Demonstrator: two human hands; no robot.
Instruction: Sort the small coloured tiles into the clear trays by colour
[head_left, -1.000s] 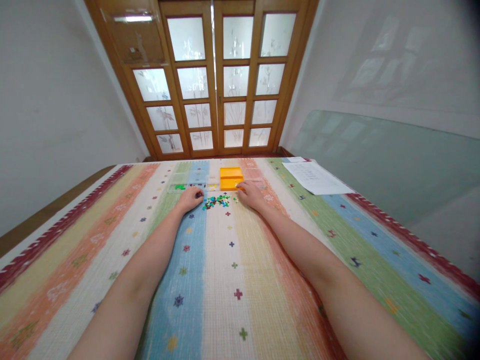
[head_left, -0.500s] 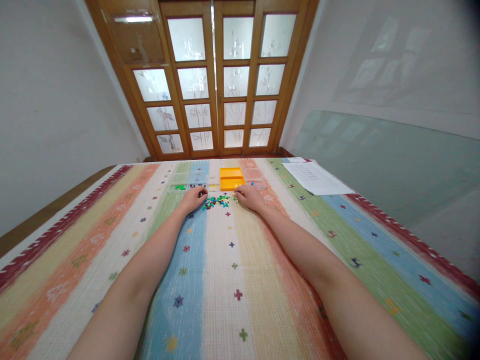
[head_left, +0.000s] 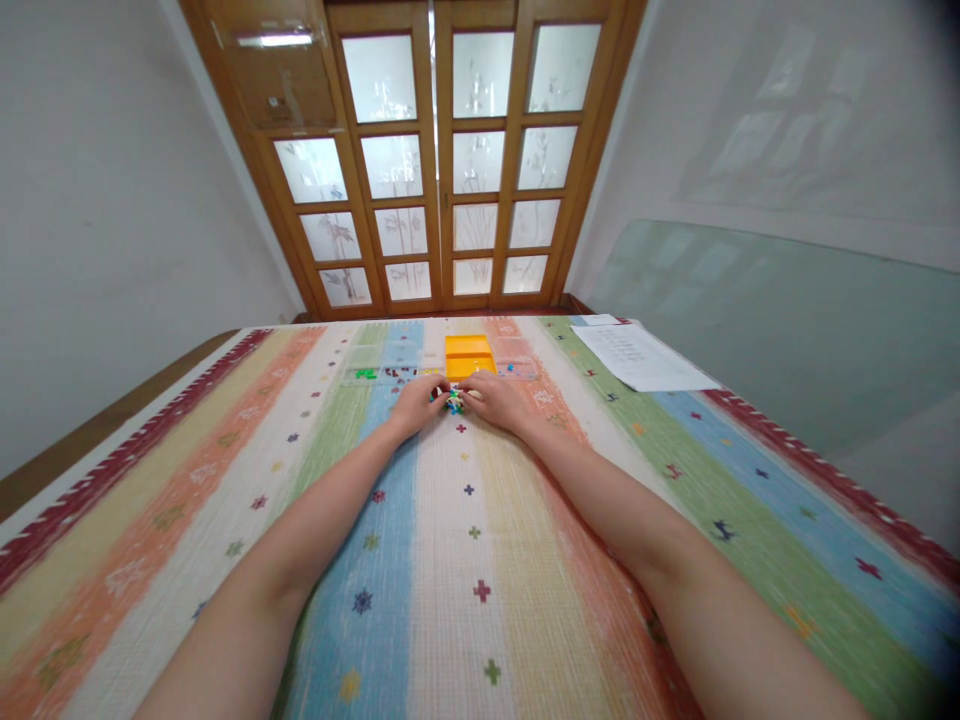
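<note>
A small heap of tiny green, blue and other coloured pieces (head_left: 454, 402) lies on the striped tablecloth. From the left, my left hand (head_left: 421, 404) curves around the heap, thumb and fingers apart at its edge. Opposite it, my right hand (head_left: 491, 398) rests against the heap with bent fingers, the fingertips close to those of my left hand. Both hands cover part of the pieces. Just beyond my right hand stands an open yellow box (head_left: 469, 346) with its lid up. The pieces are too small to name.
Clear plastic boxes flank the yellow one: the left box (head_left: 365, 352) holds green pieces (head_left: 365, 374) and dark red pieces (head_left: 398, 373), and the right box (head_left: 525, 374) holds a few blue ones. Printed paper (head_left: 641, 357) lies at the far right. Wooden glazed doors (head_left: 442, 200) stand behind.
My two hands have moved towards each other, the left one to the right. The heap between them has become narrower and is more covered. The view has shifted slightly.
</note>
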